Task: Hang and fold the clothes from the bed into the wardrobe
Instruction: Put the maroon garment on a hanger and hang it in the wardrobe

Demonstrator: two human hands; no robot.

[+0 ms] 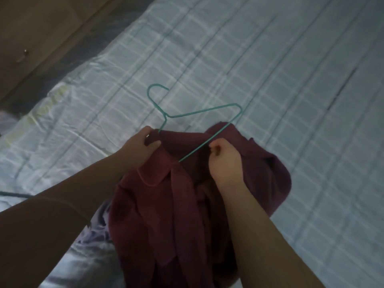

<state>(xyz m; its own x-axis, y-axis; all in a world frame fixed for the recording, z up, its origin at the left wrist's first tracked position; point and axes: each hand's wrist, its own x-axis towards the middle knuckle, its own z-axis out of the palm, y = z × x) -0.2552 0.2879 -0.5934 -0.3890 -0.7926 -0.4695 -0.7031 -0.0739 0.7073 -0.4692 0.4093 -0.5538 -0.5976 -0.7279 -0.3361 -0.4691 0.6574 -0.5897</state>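
A maroon collared shirt (166, 204) lies bunched on the bed near me. A teal wire hanger (199, 113) sticks out of its neck opening, with one end hidden inside the fabric and its hook pointing away from me. My left hand (143, 145) grips the shirt's collar at the left, just below the hanger's neck. My right hand (224, 161) pinches the shirt's fabric beside the hanger's bottom wire; whether it also holds the wire is unclear.
The bed (270, 80) carries a pale blue checked sheet, spreading ahead and to the right. A brown wooden surface (41, 28) runs along the upper left. A light patterned garment (97, 229) lies under the shirt at the lower left.
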